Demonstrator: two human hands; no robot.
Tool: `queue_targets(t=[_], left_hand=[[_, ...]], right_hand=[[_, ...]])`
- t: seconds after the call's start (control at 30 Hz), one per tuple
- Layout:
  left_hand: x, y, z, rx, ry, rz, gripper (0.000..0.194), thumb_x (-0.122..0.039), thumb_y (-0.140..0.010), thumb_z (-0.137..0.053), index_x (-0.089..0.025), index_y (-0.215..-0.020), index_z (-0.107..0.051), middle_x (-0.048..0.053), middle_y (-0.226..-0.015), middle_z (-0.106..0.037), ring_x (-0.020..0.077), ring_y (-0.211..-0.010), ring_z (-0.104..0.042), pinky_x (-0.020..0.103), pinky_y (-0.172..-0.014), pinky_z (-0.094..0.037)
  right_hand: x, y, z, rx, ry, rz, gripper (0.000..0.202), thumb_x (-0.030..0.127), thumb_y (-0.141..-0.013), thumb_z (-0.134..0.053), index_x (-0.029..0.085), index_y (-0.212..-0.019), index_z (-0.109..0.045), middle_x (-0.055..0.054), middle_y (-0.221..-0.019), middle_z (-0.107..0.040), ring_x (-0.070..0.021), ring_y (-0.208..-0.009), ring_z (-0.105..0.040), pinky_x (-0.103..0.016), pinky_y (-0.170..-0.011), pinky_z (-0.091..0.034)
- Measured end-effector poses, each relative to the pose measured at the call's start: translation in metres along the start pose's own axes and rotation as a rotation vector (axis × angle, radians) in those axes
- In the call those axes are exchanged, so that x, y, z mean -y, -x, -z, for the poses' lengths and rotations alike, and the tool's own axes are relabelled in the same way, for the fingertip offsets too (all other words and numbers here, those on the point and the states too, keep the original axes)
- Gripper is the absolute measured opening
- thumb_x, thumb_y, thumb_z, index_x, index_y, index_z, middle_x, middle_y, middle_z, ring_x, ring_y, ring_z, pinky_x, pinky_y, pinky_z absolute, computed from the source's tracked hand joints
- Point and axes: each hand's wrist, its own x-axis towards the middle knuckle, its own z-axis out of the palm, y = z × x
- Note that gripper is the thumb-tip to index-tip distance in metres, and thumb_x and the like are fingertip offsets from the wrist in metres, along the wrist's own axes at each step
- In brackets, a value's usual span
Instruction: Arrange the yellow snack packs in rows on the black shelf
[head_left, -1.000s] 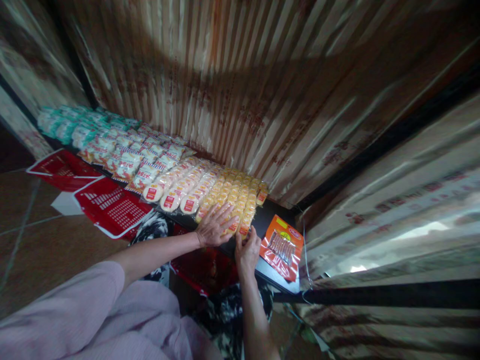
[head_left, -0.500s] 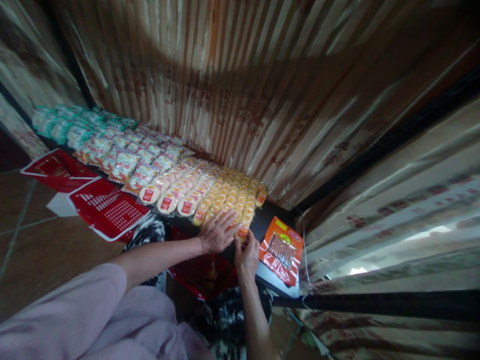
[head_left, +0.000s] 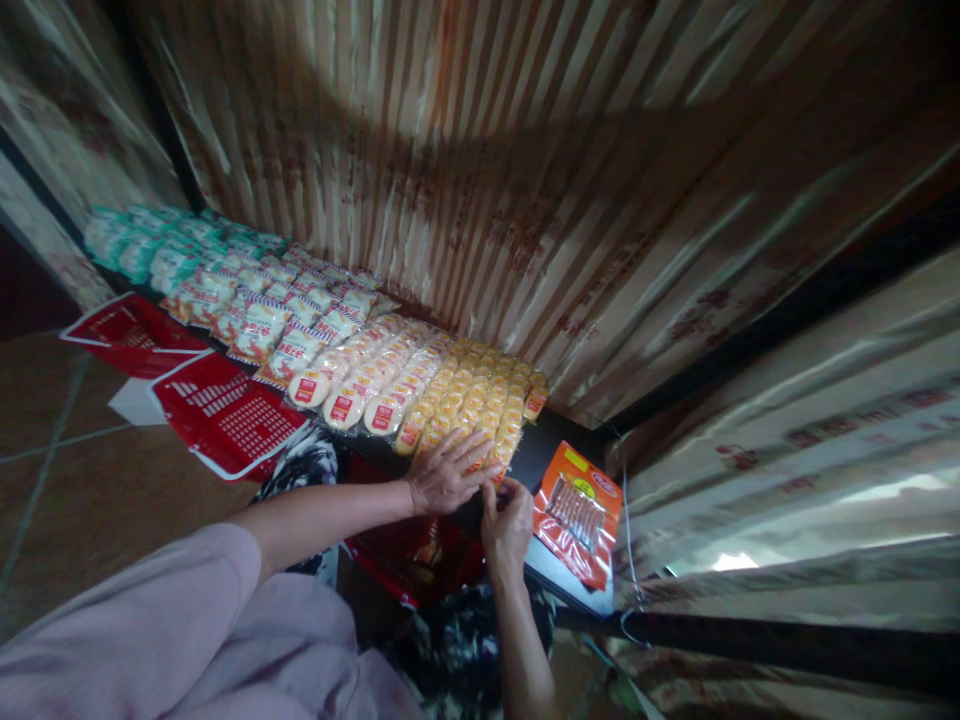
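Observation:
My left hand (head_left: 450, 475) lies with fingers stretched over the near end of the small yellow snack packets (head_left: 469, 395), which stand in overlapping rows. Beside it, my right hand (head_left: 510, 520) has thumb and fingers drawn together at the front packet of the rightmost yellow row; the fingers partly hide that packet. Left of the yellow rows lie rows of round white-wrapped snacks with red labels (head_left: 382, 413). An orange bag with a clear window showing stick-shaped pieces (head_left: 577, 510) lies to the right of my right hand.
Farther left are white packets with striped tops (head_left: 259, 325) and green packets (head_left: 172, 262). All rest on a narrow dark shelf (head_left: 544, 440). Red printed sheets (head_left: 225, 410) hang along its front. Patterned curtains (head_left: 465, 180) and a dark bar (head_left: 750, 640) enclose the space.
The view has shifted slightly, so the scene sits a little farther right. My right hand's fingers have drawn closer together at the front yellow packet; my left hand stays flat on the rows.

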Motion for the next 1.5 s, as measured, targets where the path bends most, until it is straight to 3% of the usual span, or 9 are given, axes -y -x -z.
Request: queue_targets(t=[0.5,0.77,1.0,1.1,1.27,1.37,1.5], left_hand=[[0.0,0.0,0.0,-0.016,-0.011,-0.007,0.049,-0.032,-0.093,-0.045,-0.019,-0.141,-0.04,0.011,-0.149,-0.038,0.026,-0.141,-0.027,0.049,-0.117,-0.02],[0.001,0.002,-0.003,-0.007,0.014,-0.05,0.046,-0.033,-0.09,-0.051,-0.027,-0.136,-0.046,0.006,-0.148,-0.04,0.0265,-0.14,-0.03,0.051,-0.115,-0.02],[0.001,-0.001,-0.001,-0.003,0.0,-0.043,0.043,-0.034,-0.088,-0.054,-0.024,-0.13,-0.053,0.007,-0.147,-0.042,0.027,-0.139,-0.031,0.048,-0.115,-0.02],[0.001,0.0,-0.002,0.017,0.007,-0.042,0.044,-0.034,-0.088,-0.054,-0.024,-0.131,-0.052,0.007,-0.147,-0.042,0.027,-0.139,-0.031,0.048,-0.114,-0.021],[-0.001,0.002,-0.007,-0.018,0.022,-0.023,0.041,-0.03,-0.091,-0.05,-0.024,-0.132,-0.051,0.005,-0.146,-0.042,0.0259,-0.14,-0.03,0.047,-0.114,-0.023],[-0.002,0.0,-0.008,-0.001,0.025,-0.016,0.037,-0.028,-0.092,-0.046,-0.022,-0.129,-0.053,0.006,-0.144,-0.045,0.0253,-0.139,-0.031,0.046,-0.115,-0.022],[0.0,-0.004,0.0,0.066,0.039,-0.034,0.033,-0.028,-0.089,-0.05,-0.018,-0.12,-0.058,0.01,-0.137,-0.05,0.0287,-0.138,-0.031,0.048,-0.116,-0.018]], right_hand=[[0.005,-0.005,-0.001,-0.034,0.006,-0.072,0.045,0.061,-0.081,-0.047,0.017,-0.088,-0.053,-0.006,-0.08,-0.053,-0.02,-0.075,-0.053,-0.035,-0.07,-0.048],[0.002,-0.004,-0.003,-0.033,0.004,-0.051,0.047,0.064,-0.083,-0.043,0.018,-0.087,-0.051,-0.007,-0.08,-0.054,-0.0204,-0.076,-0.054,-0.035,-0.07,-0.048],[-0.003,-0.006,0.002,0.022,-0.033,-0.026,0.049,0.067,-0.082,-0.043,0.019,-0.085,-0.052,-0.008,-0.08,-0.056,-0.0204,-0.074,-0.055,-0.035,-0.068,-0.048],[-0.003,-0.006,0.009,-0.018,0.041,0.017,0.046,0.062,-0.086,-0.041,0.018,-0.088,-0.054,-0.009,-0.084,-0.058,-0.0223,-0.081,-0.055,-0.038,-0.074,-0.048],[0.007,-0.022,0.016,-0.127,0.115,0.115,0.04,0.049,-0.091,-0.037,0.015,-0.097,-0.057,-0.014,-0.096,-0.06,-0.025,-0.096,-0.055,-0.043,-0.085,-0.046],[0.02,-0.044,0.008,-0.094,0.098,0.216,0.039,0.044,-0.092,-0.038,0.015,-0.109,-0.057,-0.018,-0.118,-0.058,-0.0252,-0.113,-0.053,-0.044,-0.092,-0.045],[0.036,-0.079,-0.016,0.038,0.232,0.321,0.049,0.043,-0.093,-0.033,0.012,-0.128,-0.051,-0.02,-0.139,-0.046,-0.0282,-0.132,-0.04,-0.05,-0.103,-0.038]])
